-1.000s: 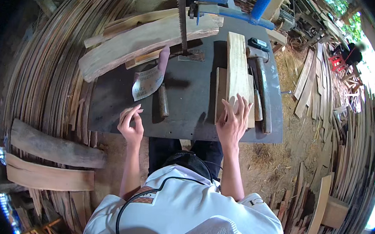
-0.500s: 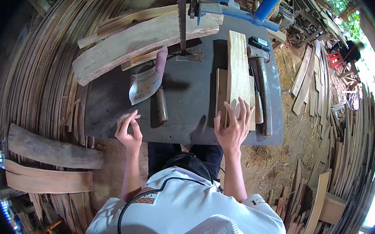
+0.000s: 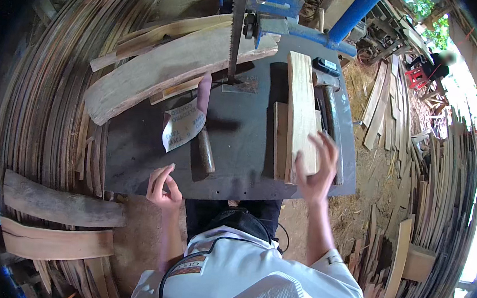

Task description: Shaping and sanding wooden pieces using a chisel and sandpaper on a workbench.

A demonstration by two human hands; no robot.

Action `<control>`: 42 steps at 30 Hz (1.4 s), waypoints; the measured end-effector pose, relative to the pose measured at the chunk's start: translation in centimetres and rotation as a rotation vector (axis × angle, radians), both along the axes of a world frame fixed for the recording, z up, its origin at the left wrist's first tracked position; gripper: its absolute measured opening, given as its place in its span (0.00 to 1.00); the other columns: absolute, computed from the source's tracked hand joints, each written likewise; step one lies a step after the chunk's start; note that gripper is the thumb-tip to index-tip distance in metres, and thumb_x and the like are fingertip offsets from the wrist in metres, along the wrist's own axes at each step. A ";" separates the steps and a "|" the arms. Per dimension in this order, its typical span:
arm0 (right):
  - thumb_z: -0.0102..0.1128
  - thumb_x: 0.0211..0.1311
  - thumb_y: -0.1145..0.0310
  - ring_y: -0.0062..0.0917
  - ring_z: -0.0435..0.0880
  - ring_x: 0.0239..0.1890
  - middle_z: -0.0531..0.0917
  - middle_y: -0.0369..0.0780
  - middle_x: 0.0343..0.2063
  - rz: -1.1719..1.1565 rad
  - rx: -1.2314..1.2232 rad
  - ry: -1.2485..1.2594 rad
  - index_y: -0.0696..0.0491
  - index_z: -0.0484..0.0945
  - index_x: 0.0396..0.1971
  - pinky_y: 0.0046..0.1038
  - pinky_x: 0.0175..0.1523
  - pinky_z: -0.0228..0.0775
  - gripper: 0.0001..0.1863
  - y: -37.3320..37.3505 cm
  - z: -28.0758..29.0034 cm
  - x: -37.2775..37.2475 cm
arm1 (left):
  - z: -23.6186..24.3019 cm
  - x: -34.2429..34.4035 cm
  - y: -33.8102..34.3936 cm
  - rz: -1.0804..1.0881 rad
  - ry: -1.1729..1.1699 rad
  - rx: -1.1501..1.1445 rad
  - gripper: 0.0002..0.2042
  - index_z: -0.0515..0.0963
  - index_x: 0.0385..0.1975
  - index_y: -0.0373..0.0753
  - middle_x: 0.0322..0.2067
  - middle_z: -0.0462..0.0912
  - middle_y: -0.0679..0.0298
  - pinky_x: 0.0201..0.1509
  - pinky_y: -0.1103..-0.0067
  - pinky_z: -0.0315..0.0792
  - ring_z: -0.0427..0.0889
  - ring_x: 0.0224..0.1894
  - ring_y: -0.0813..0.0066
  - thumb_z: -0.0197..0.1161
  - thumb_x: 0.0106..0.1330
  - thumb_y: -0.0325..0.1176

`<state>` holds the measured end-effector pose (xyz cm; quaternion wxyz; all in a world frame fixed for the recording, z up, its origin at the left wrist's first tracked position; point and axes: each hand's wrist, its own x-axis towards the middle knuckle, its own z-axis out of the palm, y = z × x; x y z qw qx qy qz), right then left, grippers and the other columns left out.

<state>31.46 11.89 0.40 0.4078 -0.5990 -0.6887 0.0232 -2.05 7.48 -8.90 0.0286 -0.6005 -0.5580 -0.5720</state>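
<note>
Hovering over the near end of a pale wooden block (image 3: 302, 106), the right hand (image 3: 320, 172) bends its fingers and thumb into a wide, blurred C — nothing shows in its grasp, and whether it touches the wood I cannot tell. From the middle of the dark tabletop (image 3: 241, 146), the block lies between 2 and 3 o'clock, on a flatter board (image 3: 279, 149) that probably serves to raise it. The hammer (image 3: 333, 117), at 3 o'clock, seems laid lengthwise beside it for the right hand's convenience. Toward 7 o'clock the left hand (image 3: 164, 188) is half curled, thumb apart from fingertips, holding nothing visible — perhaps simply idle, near the curling printed sheet (image 3: 181, 130) at 9. The block's long axis runs nearly from 6 to 12 o'clock, its far end leaning slightly toward 11; the upright saw blade (image 3: 235, 39) stands well apart, toward its 10 o'clock.
</note>
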 end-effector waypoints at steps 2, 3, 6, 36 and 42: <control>0.67 0.54 0.68 0.42 0.75 0.56 0.77 0.48 0.49 -0.010 0.041 -0.131 0.53 0.77 0.50 0.41 0.59 0.70 0.21 5.3 1.4 2.7 | -0.3 -0.1 0.0 -0.016 0.010 -0.009 0.11 0.83 0.39 0.32 0.34 0.85 0.56 0.41 0.72 0.79 0.85 0.36 0.61 0.53 0.63 0.21; 0.68 0.54 0.68 0.42 0.78 0.52 0.78 0.46 0.48 -0.053 0.010 -0.171 0.53 0.77 0.50 0.39 0.56 0.72 0.21 8.3 2.4 3.8 | 0.1 -0.2 -0.2 -0.005 0.017 -0.022 0.11 0.83 0.39 0.33 0.34 0.85 0.56 0.41 0.72 0.79 0.85 0.36 0.61 0.54 0.62 0.21; 0.73 0.51 0.58 0.40 0.81 0.49 0.82 0.45 0.43 -0.209 -0.236 -0.166 0.50 0.79 0.48 0.37 0.54 0.73 0.25 20.3 1.9 9.5 | 0.4 0.0 -0.7 0.013 -0.048 -0.102 0.12 0.84 0.39 0.36 0.35 0.85 0.58 0.41 0.72 0.79 0.84 0.36 0.61 0.54 0.62 0.20; 0.76 0.34 0.73 0.31 0.83 0.37 0.83 0.41 0.35 0.132 -0.338 -0.269 0.52 0.81 0.44 0.34 0.43 0.77 0.28 38.3 -5.3 21.1 | 0.4 0.1 -0.3 0.070 -0.050 -0.064 0.12 0.85 0.34 0.39 0.31 0.86 0.61 0.39 0.75 0.77 0.84 0.32 0.64 0.56 0.53 0.22; 0.73 0.40 0.75 0.28 0.82 0.37 0.83 0.39 0.33 0.216 -0.343 -0.227 0.53 0.82 0.46 0.31 0.44 0.76 0.26 37.2 -5.5 23.7 | 0.5 0.1 0.1 0.035 -0.066 -0.056 0.12 0.85 0.34 0.40 0.31 0.87 0.62 0.39 0.75 0.77 0.85 0.32 0.64 0.56 0.55 0.23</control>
